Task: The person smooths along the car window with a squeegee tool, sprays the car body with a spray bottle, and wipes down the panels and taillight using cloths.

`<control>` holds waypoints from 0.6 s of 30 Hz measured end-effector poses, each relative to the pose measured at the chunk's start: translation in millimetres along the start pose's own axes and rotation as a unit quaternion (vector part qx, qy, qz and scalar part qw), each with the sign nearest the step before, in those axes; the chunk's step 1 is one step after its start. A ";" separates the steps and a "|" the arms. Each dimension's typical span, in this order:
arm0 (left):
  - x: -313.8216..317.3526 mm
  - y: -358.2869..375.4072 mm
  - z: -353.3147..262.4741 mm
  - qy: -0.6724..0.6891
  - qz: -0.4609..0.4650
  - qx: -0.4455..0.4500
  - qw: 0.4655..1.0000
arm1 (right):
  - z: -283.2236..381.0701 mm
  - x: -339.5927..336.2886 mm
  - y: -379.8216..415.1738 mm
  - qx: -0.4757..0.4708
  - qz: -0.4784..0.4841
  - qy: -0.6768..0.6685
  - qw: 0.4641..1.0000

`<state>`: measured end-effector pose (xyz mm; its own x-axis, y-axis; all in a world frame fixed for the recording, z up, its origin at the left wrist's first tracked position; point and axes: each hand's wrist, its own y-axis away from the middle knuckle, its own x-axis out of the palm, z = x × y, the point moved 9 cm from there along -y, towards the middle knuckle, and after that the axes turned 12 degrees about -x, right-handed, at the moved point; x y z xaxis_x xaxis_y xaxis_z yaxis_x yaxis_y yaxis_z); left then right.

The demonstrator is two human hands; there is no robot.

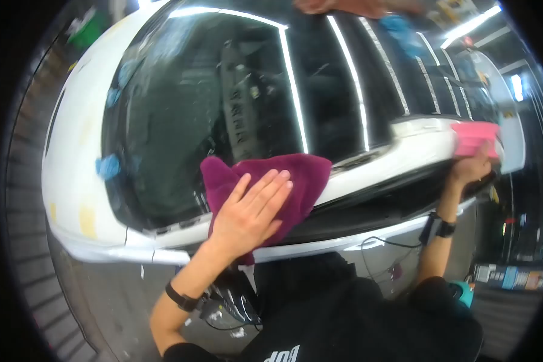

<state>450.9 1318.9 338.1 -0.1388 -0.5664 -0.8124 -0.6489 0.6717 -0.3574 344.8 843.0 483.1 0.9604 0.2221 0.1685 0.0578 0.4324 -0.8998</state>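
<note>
My left hand (251, 212) lies flat with its fingers stretched out on a maroon cloth (304, 181). The cloth is spread over the lower edge of the car's windshield (181, 133) and the white pillar beside it. Farther right, my right hand (473, 167) has its fingers closed around a flat pink piece (475, 137), blurred and wider at its far edge. That piece is held against the white roof edge (422, 136), above the dark side window (368, 214).
Blue pieces (108, 167) sit along the base of the windshield. Across the black roof (374, 72), another person's arm (344, 6) reaches in near a blue cloth (399, 33). A dark cable (392, 242) runs by the door. A printed box (513, 276) stands at the right.
</note>
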 end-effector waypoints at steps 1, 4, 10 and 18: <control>0.7 -13.8 -10.8 0.010 -0.002 0.003 1.000 | 7.4 2.0 0.3 -0.017 0.005 0.019 1.000; -3.4 -54.8 -48.3 0.035 -0.002 0.054 0.998 | 30.8 14.9 0.9 -0.034 0.004 -0.038 0.999; -9.6 -42.0 -17.9 0.043 0.034 -0.035 0.998 | 34.3 20.5 9.2 0.005 0.031 -0.084 0.996; -2.0 -124.1 -88.2 0.034 0.073 0.060 0.995 | 40.4 23.6 12.0 0.013 0.056 -0.078 0.995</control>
<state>465.7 1194.5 424.7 -0.2783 -0.4871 -0.8278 -0.5240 0.7993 -0.2941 357.2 888.8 492.6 0.9064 0.4019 0.1300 -0.0560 0.4193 -0.9061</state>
